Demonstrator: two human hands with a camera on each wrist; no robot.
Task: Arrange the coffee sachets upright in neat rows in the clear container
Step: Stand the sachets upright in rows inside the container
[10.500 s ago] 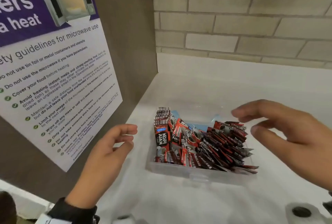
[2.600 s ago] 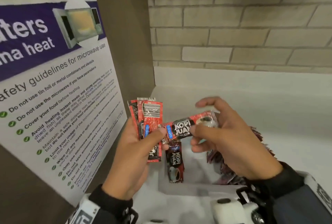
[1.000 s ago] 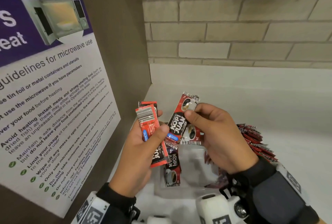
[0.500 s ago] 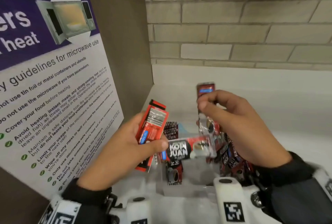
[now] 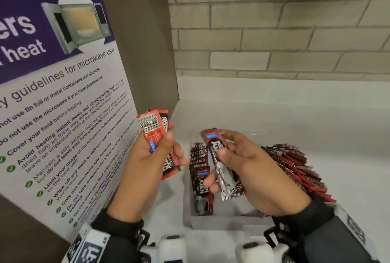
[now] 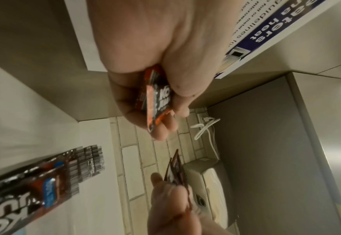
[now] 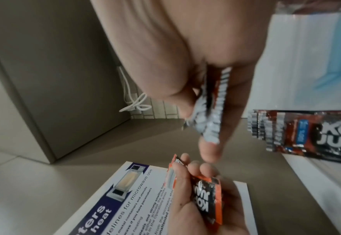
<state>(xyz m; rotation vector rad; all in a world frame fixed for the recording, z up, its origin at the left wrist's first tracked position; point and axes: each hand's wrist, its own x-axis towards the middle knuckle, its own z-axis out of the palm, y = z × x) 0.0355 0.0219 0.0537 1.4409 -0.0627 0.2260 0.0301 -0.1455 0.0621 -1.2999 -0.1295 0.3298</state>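
Note:
Red and black coffee sachets fill part of the clear container on the white counter. A few sachets stand upright at its left end, and a fanned row of sachets leans at its right side. My left hand grips a small stack of sachets above the container's left edge; the left wrist view shows the same stack pinched between thumb and fingers. My right hand holds two sachets over the middle of the container, seen edge-on as held sachets in the right wrist view.
A microwave guidelines poster leans on the brown side panel at the left, close to my left hand. A brick wall stands behind the counter. A white cable hangs in the corner.
My right hand has come down from its raised position and now holds its sachets over the container. The sachet that lay crosswise between the hands is no longer there. The hands stand apart.

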